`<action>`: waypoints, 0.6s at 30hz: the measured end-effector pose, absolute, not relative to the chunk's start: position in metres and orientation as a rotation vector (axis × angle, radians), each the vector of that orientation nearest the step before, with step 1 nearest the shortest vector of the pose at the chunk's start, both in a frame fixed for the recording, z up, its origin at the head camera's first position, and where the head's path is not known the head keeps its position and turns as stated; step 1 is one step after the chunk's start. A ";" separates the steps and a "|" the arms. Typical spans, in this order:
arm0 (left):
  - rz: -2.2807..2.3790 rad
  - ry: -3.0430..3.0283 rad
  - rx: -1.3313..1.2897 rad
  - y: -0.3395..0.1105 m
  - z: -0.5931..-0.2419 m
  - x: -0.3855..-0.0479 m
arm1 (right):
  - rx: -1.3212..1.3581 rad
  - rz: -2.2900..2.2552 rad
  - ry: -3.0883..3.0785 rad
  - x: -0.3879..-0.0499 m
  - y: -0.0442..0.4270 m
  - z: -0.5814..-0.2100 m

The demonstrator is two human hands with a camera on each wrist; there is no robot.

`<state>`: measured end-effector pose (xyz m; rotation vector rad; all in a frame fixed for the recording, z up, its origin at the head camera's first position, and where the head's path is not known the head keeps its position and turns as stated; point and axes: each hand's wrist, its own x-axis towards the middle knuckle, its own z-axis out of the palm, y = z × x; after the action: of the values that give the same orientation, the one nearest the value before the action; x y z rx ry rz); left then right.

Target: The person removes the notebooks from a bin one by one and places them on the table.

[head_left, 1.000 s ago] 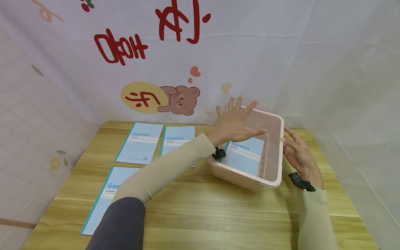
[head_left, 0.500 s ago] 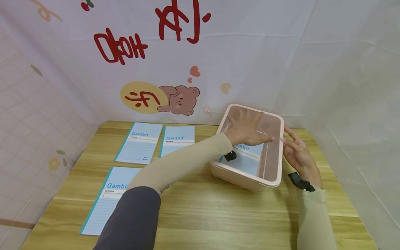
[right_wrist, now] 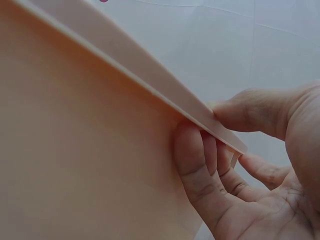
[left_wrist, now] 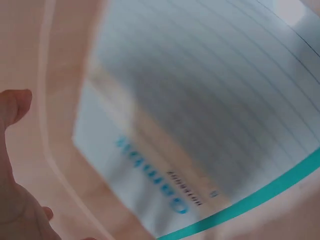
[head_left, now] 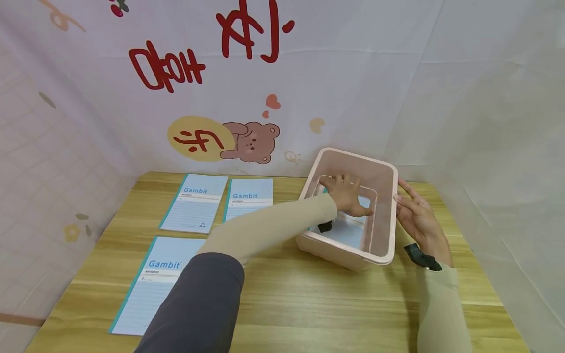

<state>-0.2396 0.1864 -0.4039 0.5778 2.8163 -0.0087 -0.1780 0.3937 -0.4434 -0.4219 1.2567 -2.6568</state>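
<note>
A pale pink plastic bin (head_left: 335, 252) stands on the table's right half. Inside it lies a Gambit notebook (left_wrist: 200, 100), pale blue with a teal spine. My left hand (head_left: 347, 194) reaches into the bin with its fingers spread, over the notebook and partly covering it in the head view. Its thumb (left_wrist: 16, 106) shows at the left of the left wrist view, apart from the notebook; whether other fingertips touch it, I cannot tell. My right hand (head_left: 419, 215) pinches the bin's right rim, thumb on the rim and fingers beneath it, as the right wrist view shows.
Three more notebooks lie on the wooden table (head_left: 282, 314): one at the back left (head_left: 194, 203), a second notebook (head_left: 249, 196) beside it, and a third notebook (head_left: 150, 289) at the front left, partly behind the left sleeve. A printed cloth wall (head_left: 353, 73) stands behind the table.
My left hand has moved from above the bin's left rim down into the bin, over the notebook. The right hand stays at the rim, and the bin has hardly moved.
</note>
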 end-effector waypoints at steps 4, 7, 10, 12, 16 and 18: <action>-0.026 2.755 0.606 0.189 -0.419 -0.243 | -0.428 -2.658 1.268 -0.179 0.393 -0.443; -0.040 2.722 0.588 0.192 -0.425 -0.245 | -0.430 -2.659 1.271 -0.180 0.392 -0.444; -0.074 2.693 0.552 0.196 -0.427 -0.245 | -0.430 -2.662 1.266 -0.181 0.392 -0.444; -0.080 2.667 0.535 0.197 -0.427 -0.244 | -0.429 -2.664 1.261 -0.181 0.393 -0.444; -0.061 2.617 0.524 0.198 -0.425 -0.242 | -0.432 -2.667 1.257 -0.181 0.393 -0.445; -0.041 2.615 0.502 0.199 -0.428 -0.243 | -0.440 -2.668 1.249 -0.181 0.393 -0.445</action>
<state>-0.2433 0.1990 -0.4283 0.5016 2.6150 -0.0406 -0.1808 0.3927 -0.4450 -0.4395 1.2491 -2.6682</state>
